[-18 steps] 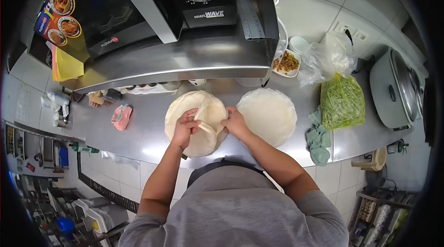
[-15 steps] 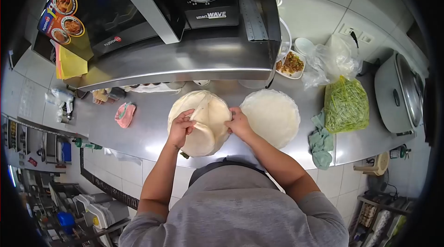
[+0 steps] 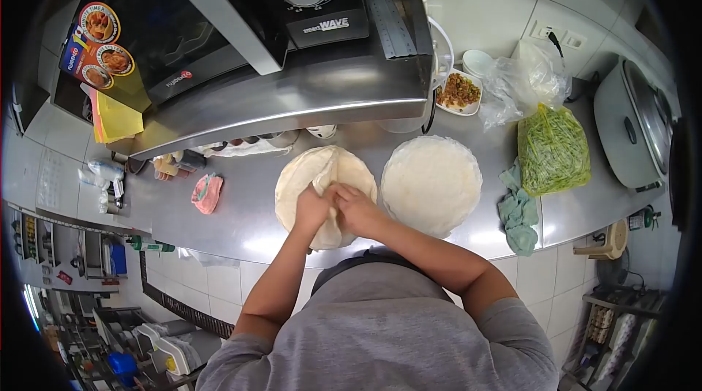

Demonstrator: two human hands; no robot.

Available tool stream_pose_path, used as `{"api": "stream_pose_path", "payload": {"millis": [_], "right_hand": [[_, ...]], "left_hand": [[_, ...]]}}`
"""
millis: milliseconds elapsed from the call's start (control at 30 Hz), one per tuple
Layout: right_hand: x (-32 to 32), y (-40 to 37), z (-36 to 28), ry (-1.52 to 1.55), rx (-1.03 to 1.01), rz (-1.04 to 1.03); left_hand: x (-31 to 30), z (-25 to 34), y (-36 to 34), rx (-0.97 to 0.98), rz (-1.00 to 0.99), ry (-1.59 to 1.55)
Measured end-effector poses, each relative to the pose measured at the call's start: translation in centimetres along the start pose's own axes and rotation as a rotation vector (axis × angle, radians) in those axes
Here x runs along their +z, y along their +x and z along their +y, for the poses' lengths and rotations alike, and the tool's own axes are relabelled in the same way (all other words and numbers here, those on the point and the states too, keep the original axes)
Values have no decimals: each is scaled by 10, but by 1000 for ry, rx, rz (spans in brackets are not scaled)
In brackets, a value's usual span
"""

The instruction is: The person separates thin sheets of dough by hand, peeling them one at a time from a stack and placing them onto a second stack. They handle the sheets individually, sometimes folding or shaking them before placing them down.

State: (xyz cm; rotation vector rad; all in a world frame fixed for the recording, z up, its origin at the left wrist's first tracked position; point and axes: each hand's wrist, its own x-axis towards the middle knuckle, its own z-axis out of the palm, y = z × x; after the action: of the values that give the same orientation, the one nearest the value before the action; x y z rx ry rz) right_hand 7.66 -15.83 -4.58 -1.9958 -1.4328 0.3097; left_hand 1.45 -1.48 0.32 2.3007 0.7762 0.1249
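Note:
A stack of thin, round, pale wrappers (image 3: 292, 175) lies on the steel counter in front of me. Its top sheet is lifted and folded up along the middle. My left hand (image 3: 313, 209) is closed on the raised sheet near the stack's centre. Right beside it, my right hand (image 3: 358, 209) has its fingers bent around the same fold, close against the left. The fingertips of both hands are partly hidden by the sheet and by each other. To the right lies a second stack of round wrappers (image 3: 431, 185), flat and paler, touched by neither hand.
A microwave (image 3: 219, 18) stands on a steel shelf (image 3: 292, 117) over the counter's back. Rightward are a bag of green vegetables (image 3: 553, 149), a green cloth (image 3: 519, 219), a dish of chopped food (image 3: 459, 92) and a large cooker (image 3: 632, 128). A pink cloth (image 3: 208, 193) lies left.
My right hand has moved from the stack's right edge to its middle, beside my left hand. The loose sheet now stands up in a fold between them. The view has shifted slightly.

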Motion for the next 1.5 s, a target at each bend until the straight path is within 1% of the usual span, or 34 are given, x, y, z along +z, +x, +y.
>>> {"api": "stream_pose_path", "payload": {"millis": [33,67,100,133,167,200,233,267,300,367,400,433,467,500,567,633,700,833,900,933,1033,1100,1267,1433,1500], "right_hand": [[2,0,0,-5,7,2],[6,-1,-1,26,93,100],[10,-1,-1,57,179,198],[14,-3,4,11,195,146],[19,-6,7,6,201,150],[20,-8,6,-86,194,141],[21,-9,4,-178,187,130],[21,-7,3,-176,231,92],[20,-5,0,-184,240,96],[17,1,-5,-187,325,17],[11,12,-12,-195,331,22],[4,26,-19,-257,443,-68],[5,35,-27,-313,556,-160],[12,39,-32,-310,563,-158],[24,50,-35,-238,397,139],[36,52,-32,-270,394,172],[43,49,-28,-334,376,231],[47,49,-27,-373,378,234],[47,50,-28,-386,380,235],[46,50,-29,-371,375,235],[45,49,-32,-360,367,228],[46,50,-32,-360,361,225],[48,50,-30,-394,369,214],[47,49,-30,-376,368,209],[47,50,-31,-371,360,204]], "left_hand": [[-3,-14,4,42,-7,53],[0,-39,12,78,17,-154],[-9,-43,12,81,10,-159],[-20,-43,12,-25,-50,-304],[-32,-44,13,-132,-111,-444],[-41,-50,16,-157,-127,-408],[-50,-55,18,-151,-134,-411],[-58,-60,19,-150,-158,-505],[-65,-64,19,-147,-183,-598],[-78,-70,19,-146,-207,-630],[-84,-73,19,-155,-219,-658],[-87,-75,20,-151,-224,-661],[-88,-78,18,-107,-220,-635],[-91,-82,16,-61,-215,-608],[-101,-89,17,-44,-214,-635],[-117,-98,12,-37,-210,-657],[-138,-107,3,-85,-175,-745],[-164,-129,-13,-97,-147,-811],[-170,-136,-23,-44,-81,-860],[-175,-138,-28,-42,-83,-860],[-197,-135,-45,-10,-30,-907],[-218,-130,-55,53,38,-892],[-241,-157,-63,25,64,-891],[-274,-147,-68,5,146,-968],[-292,-135,-74,15,85,-883]]}}
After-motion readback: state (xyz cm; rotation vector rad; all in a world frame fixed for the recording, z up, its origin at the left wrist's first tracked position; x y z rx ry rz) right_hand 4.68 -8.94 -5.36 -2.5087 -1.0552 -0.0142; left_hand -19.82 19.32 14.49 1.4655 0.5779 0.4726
